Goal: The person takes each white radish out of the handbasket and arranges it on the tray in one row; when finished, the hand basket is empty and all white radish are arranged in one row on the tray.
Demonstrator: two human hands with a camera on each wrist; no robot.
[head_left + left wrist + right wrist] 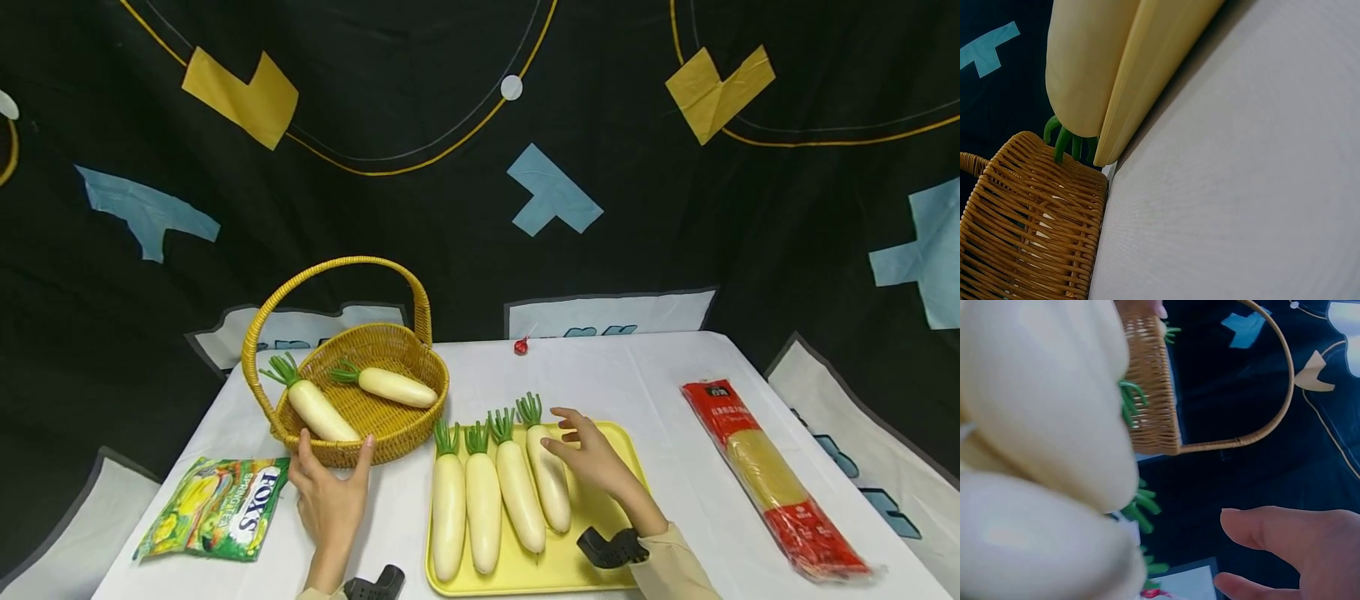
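Observation:
My left hand (330,500) touches the front rim of a yellow wicker basket (405,437), thumb and index finger spread apart. Two white radishes with green tops lie inside: one radish (322,412) leans at the front left, the other radish (397,387) lies farther back. Several more radishes lie side by side on a yellow tray (600,575). Above the rightmost radish (551,483), my right hand (596,462) hovers with thumb and fingers apart, nothing between them. The right wrist view shows that thumb (1260,528) separated from the fingers. The left wrist view shows no left hand.
A green Fox's candy bag (217,508) lies left of my left hand. On the right side of the white table (675,500) is a long red packet of noodles (772,475). A small red wrapped candy (521,346) sits near the back edge, before a black curtain (420,217).

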